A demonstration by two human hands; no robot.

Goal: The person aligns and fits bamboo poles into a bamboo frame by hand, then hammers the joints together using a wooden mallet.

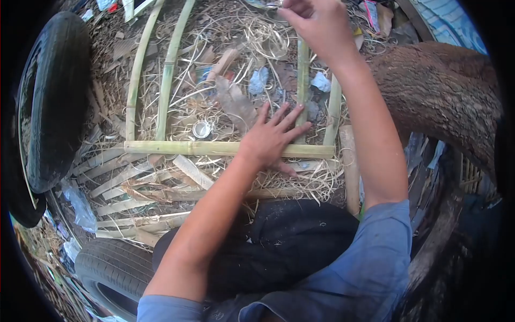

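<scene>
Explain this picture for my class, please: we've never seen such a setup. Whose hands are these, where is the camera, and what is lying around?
There is no machine here: a person works with bare hands, and the single picture comes from a camera worn on their head, looking forward and down. The left hand lies spread across a split-bamboo crosspiece. Four bamboo strips run away from it, two towards each end. The right hand is raised at the top edge, fingers curled; whether it holds anything can't be told. Pale, curly shavings litter the ground, with a small round container among them. Two tyres are at the left, and a thick trunk at the right.
</scene>
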